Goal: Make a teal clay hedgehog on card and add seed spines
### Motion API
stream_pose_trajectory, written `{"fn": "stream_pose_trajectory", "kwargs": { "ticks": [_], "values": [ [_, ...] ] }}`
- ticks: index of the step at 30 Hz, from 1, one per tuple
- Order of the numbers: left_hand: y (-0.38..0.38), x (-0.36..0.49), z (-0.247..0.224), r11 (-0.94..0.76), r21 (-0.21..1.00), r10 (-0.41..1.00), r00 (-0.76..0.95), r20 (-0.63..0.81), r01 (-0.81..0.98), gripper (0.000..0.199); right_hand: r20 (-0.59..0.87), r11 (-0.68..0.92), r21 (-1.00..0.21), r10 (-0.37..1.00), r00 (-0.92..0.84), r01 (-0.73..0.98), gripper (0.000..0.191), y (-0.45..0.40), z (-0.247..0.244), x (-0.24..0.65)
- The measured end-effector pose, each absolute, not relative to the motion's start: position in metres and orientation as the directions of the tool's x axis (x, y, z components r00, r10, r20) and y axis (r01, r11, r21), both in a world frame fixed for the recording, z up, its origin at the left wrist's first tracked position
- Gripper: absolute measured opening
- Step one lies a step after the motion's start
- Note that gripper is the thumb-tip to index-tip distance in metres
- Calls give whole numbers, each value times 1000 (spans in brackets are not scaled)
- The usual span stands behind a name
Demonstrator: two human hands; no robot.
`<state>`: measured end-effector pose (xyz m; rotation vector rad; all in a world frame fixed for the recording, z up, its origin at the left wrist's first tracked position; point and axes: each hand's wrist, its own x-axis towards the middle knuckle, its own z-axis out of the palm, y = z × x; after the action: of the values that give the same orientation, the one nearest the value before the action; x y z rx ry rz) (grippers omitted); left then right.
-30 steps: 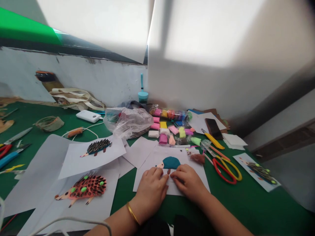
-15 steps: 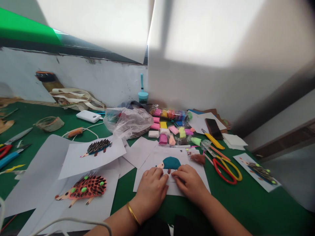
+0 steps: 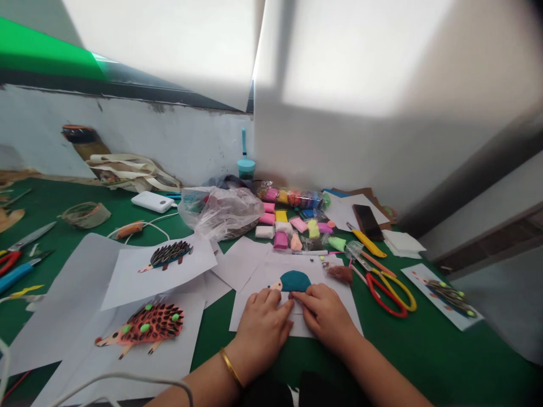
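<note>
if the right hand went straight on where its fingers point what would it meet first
Probably the small brown piece, at the tip of the right hand's index finger; just beyond is the left hand, though depth is hard to judge.

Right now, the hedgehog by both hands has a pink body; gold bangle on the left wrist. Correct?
Not pink: the head view shows a teal body on the hedgehog by left hand and right hand. Gold bangle on the left wrist, yes.

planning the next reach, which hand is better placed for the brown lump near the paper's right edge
Probably the right hand: it lies closer to the brown lump, while the left hand would have to reach past the right.
</note>
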<state>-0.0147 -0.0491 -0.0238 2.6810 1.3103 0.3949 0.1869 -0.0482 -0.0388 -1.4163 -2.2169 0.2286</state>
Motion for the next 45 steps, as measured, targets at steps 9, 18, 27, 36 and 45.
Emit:
{"fn": "stream_pose_trajectory", "kwargs": {
  "ticks": [9, 18, 27, 36, 45],
  "values": [
    [-48, -15, -21, -615, 243, 788, 589, 179, 750, 39, 344, 452, -362, 878, -333, 815, 36, -50, -39, 189],
    [-48, -15, -23, -612, 243, 791, 587, 175, 753, 39, 290, 455, -310, 882, -373, 835, 41, -49, -40, 186],
    [-48, -15, -23, -615, 243, 788, 588, 180, 750, 38, 317, 450, -382, 884, -343, 807, 41, -49, -38, 190],
    [-48, -14, -24, -616, 238, 788, 589, 180, 751, 40, 242, 429, -381, 901, -359, 819, 47, -46, -38, 186],
    [-49, -15, -22, -611, 229, 791, 589, 163, 757, 35, 279, 391, -502, 917, -284, 771, 43, -44, -37, 193]
  ]
}}
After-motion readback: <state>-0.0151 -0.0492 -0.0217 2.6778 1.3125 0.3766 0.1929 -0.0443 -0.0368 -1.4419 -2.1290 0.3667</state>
